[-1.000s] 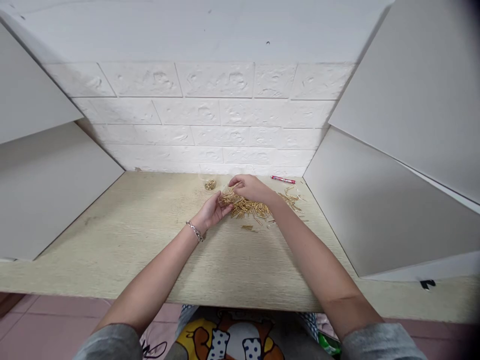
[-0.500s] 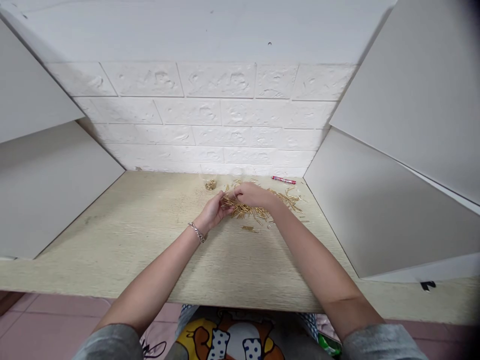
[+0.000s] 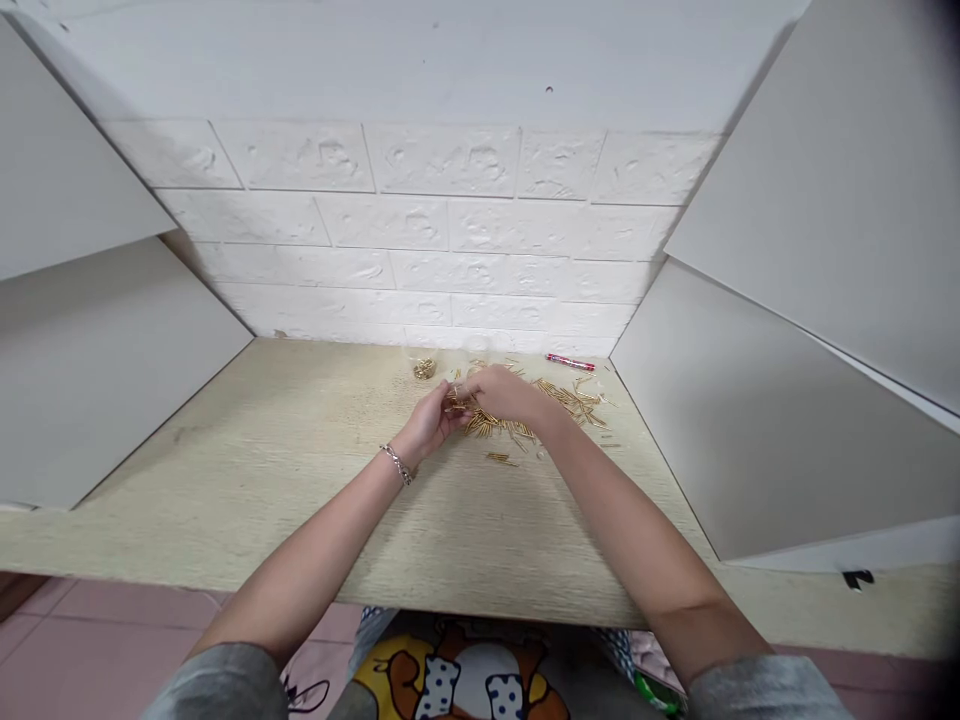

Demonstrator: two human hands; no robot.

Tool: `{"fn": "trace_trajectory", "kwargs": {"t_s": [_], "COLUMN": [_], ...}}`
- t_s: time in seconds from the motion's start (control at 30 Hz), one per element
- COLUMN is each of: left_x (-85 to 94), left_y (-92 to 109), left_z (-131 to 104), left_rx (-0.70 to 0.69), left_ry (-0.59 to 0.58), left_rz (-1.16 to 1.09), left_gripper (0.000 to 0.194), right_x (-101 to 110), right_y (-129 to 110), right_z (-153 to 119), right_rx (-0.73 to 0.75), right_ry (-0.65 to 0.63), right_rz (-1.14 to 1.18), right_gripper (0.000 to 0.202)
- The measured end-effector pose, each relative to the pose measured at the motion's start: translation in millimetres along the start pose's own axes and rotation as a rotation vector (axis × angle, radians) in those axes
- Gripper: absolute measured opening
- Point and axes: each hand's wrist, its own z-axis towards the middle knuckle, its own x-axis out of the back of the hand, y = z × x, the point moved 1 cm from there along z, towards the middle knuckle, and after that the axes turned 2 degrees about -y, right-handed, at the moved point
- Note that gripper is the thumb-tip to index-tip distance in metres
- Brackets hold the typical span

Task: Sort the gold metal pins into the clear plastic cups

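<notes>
My left hand (image 3: 429,424), a chain bracelet at its wrist, is curled around a small bunch of thin gold-coloured rods (image 3: 456,400). My right hand (image 3: 504,392) meets it from the right, its fingers pinched at the top of that bunch. Something clear seems to lie between the fingertips, too small to make out. Under and behind both hands spreads a loose pile of the same rods (image 3: 574,400). A few rods (image 3: 499,458) lie apart, nearer to me.
Behind my left hand stands a clear cup with small gold pieces (image 3: 424,369) inside. A red pen-like stick (image 3: 570,361) lies near the wall. Grey-white panels (image 3: 787,420) close in the wooden table (image 3: 285,450) on both sides. A black piece (image 3: 858,579) sits at the right front.
The view has shifted slightly. Both hands stay together in the same place, with only a small movement of the fingers around the rods.
</notes>
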Motion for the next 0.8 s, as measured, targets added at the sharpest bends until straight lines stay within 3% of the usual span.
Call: {"fn": "trace_trajectory", "kwargs": {"t_s": [0.13,0.2,0.27,0.33,0.37,0.43,0.63,0.8], "left_x": [-1.3,-0.9,0.1,1.1,1.5,1.7,0.4,1.1], "left_y": [0.1,-0.2,-0.6,-0.6,-0.4,0.5,3.1,3.2], "left_z": [-0.2,1.1,2.9,4.1,4.2,3.7,1.6,3.6], "left_rx": [-0.013,-0.040,-0.071,-0.098,-0.107,-0.111,-0.099,-0.098], "left_ry": [0.070,0.098,0.112,0.116,0.121,0.133,0.151,0.161], "left_rz": [-0.001,-0.002,-0.003,-0.009,-0.014,-0.016,-0.033,-0.044], "left_gripper": [0.022,0.021,0.022,0.021,0.021,0.021,0.023,0.026], "right_x": [14.0,21.2,22.7,16.9,11.8,-0.1,-16.8,-12.2], "right_y": [4.7,7.5,8.8,7.8,6.4,2.2,1.7,18.8], "right_z": [-9.9,-17.0,-23.4,-27.3,-27.8,-25.7,-15.2,-13.5], "right_rx": [-0.004,-0.086,-0.219,-0.360,-0.417,-0.482,-0.612,-0.632], "right_ry": [0.185,0.186,0.001,-0.277,-0.388,-0.482,-0.419,-0.104], "right_rz": [-0.009,-0.072,-0.160,-0.250,-0.292,-0.358,-0.441,-0.374], "right_gripper": [0.040,0.036,0.023,0.013,0.020,0.032,0.037,0.033]}}
